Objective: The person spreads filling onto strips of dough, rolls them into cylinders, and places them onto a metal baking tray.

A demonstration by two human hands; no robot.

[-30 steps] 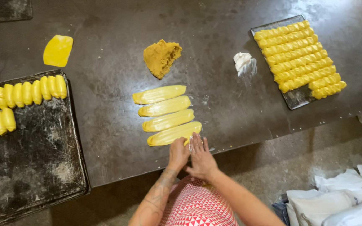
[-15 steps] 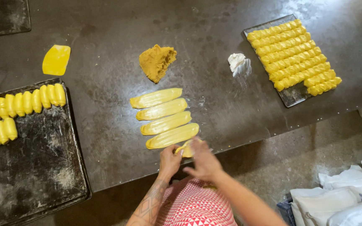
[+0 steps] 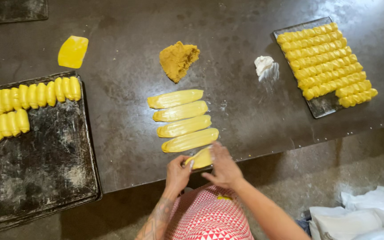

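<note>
Dark, flour-dusted metal covers the table (image 3: 125,133), with grey concrete floor below its near edge. At that edge the left hand (image 3: 177,172) and right hand (image 3: 222,168) together hold a small yellow strip of dough (image 3: 201,158), fingers closed narrowly around it from both sides. Just beyond this strip lie four flattened yellow dough strips (image 3: 182,120) in a row. Farther from the strips sits a brown crumbly wedge of filling (image 3: 178,60). Left of the strips stands a black baking tray (image 3: 41,164) bearing rolled yellow pieces, with a yellow plastic scraper (image 3: 73,51) beyond it. Right of the strips is a second tray (image 3: 321,106) packed with rolls, beside a small white lump of flour (image 3: 263,65).
</note>
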